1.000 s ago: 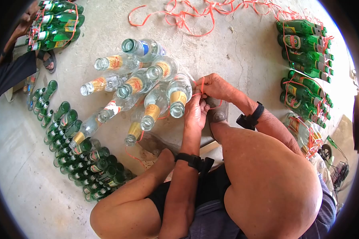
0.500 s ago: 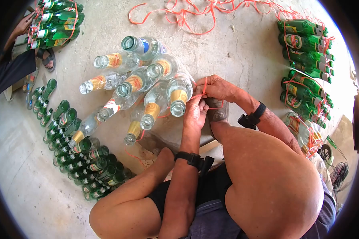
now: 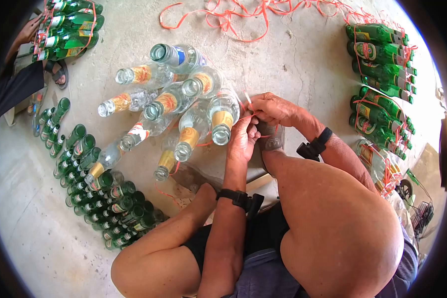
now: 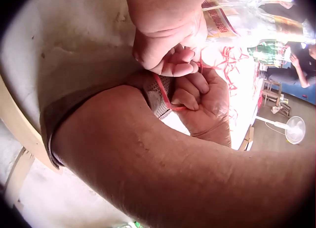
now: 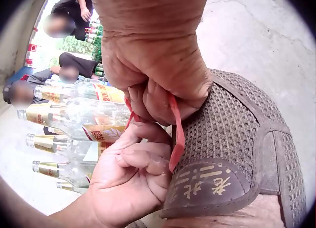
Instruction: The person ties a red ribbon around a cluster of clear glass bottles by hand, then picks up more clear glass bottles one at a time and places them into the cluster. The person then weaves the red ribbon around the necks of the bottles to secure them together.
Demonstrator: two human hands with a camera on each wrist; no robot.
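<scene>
Clear glass bottles (image 3: 170, 102) with gold and orange neck labels stand grouped before me, with pinkish-red plastic strap (image 5: 177, 139) around the group's near side. At the right edge of the group my two hands meet over the strap. The left hand (image 3: 242, 139) pinches it with curled fingers close beside the nearest bottle (image 3: 222, 119). My right hand (image 3: 273, 110) also pinches the strap, knuckles up, and a length trails from its curled fingers in the right wrist view. Both sets of fingertips nearly touch, partly hiding the strap between them. Just below is a brown mesh shoe (image 5: 222, 139).
Loose strap (image 3: 228, 22) lies tangled on the concrete floor at the back. Tied green bottles (image 3: 377, 59) lie at the right. Many green bottles (image 3: 104, 198) stand at the left. Another person's hand (image 3: 31, 30) is by a green bundle (image 3: 74, 30) at upper left.
The strap loop above the fingers has tipped left, and a pale strip now sticks up beside the bottle. My hands stay together in nearly the same place; the bottles have hardly shifted.
</scene>
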